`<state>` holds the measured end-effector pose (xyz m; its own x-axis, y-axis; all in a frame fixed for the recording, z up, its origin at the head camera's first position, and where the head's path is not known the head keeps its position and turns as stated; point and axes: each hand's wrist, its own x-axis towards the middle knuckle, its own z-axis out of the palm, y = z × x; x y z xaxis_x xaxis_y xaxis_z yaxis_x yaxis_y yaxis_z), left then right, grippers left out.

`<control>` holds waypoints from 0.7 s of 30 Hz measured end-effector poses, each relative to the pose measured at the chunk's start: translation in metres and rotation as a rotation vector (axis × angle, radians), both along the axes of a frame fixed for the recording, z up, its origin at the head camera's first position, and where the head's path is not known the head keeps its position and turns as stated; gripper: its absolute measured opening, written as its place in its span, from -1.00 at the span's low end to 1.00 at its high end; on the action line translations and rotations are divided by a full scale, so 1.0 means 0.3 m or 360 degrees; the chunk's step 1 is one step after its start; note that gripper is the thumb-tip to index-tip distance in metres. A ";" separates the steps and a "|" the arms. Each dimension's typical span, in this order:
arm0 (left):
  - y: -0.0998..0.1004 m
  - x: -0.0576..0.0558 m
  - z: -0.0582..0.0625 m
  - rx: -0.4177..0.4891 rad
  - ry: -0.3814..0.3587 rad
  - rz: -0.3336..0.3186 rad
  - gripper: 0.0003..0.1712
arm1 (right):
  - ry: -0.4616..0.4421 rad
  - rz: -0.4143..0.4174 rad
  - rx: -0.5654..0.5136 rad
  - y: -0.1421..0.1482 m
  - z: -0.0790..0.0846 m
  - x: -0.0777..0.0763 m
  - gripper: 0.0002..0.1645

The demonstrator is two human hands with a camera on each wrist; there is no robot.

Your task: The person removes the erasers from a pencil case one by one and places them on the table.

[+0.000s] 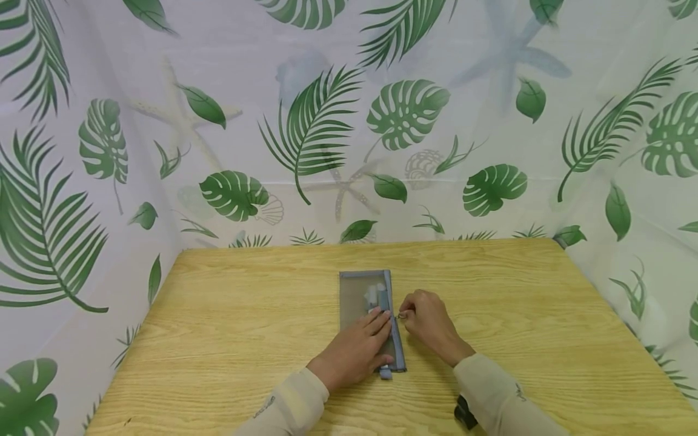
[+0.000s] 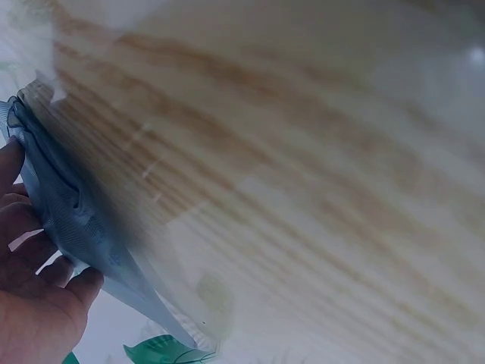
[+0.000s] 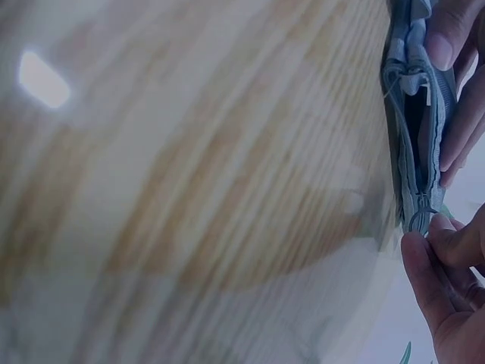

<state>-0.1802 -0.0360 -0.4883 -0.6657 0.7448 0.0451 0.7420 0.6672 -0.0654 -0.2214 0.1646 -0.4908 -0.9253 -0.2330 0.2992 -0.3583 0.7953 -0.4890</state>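
Pinching the zipper pull [image 3: 421,215] between thumb and curled fingers of the right hand [image 1: 431,321], just beside the long right edge of a grey-blue zip pouch [image 1: 353,297]. Hard to tell whether gripped by loop or by slider, being mostly hidden behind the fingertips. Laid flat over the lower half of the pouch with the left hand [image 1: 357,345], with fingers straight and pointing toward the zippered edge; touching without gripping. Leaves only a narrow gap there between left fingertips and right thumb.

Gapes along part of the zipper [image 3: 413,136] in the right wrist view, with a dark slit between the tapes. Shows pale, rounded items [image 1: 376,295] through the sheer mesh, just past the left fingertips. Ends nearest the person in a small blue tab [image 1: 386,373], jutting past the edge.

Lies lengthwise on a wood-grained table [image 1: 245,315], near mid-width, closer to the back edge than to either side edge. Leaves broad stretches of wood grain to left and right, and a shorter strip behind, up to a leaf-printed cloth [image 1: 316,133] hanging around back and sides.
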 end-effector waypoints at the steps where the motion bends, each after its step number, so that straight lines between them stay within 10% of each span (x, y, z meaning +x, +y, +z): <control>1: -0.001 0.000 0.001 0.0002 0.0006 -0.0002 -0.23 | 0.0002 0.0003 0.0004 0.000 0.001 -0.001 -0.81; 21: -0.007 -0.013 0.018 0.0084 -0.0183 0.0028 -0.19 | -0.0127 0.0152 -0.0050 0.022 0.025 -0.001 -0.89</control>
<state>-0.1840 -0.0382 -0.4827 -0.6815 0.7318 0.0065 0.7310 0.6802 0.0547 -0.2217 0.1712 -0.4833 -0.9205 -0.3130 0.2339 -0.3907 0.7434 -0.5429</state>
